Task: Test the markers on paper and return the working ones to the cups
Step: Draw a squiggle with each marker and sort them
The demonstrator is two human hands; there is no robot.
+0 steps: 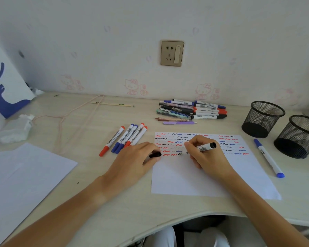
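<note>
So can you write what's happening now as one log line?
right hand: black marker tip on test paper | left hand: holds black cap | mesh cups: look empty

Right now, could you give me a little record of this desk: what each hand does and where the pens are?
right hand: writing with black marker, tip on paper
left hand: holds black cap at the paper's edge
paper: rows of red, blue, black squiggles
cups: two, black mesh, look empty
left group: five capped markers
pile: pens, markers by wall
blue marker: beside cups
</note>
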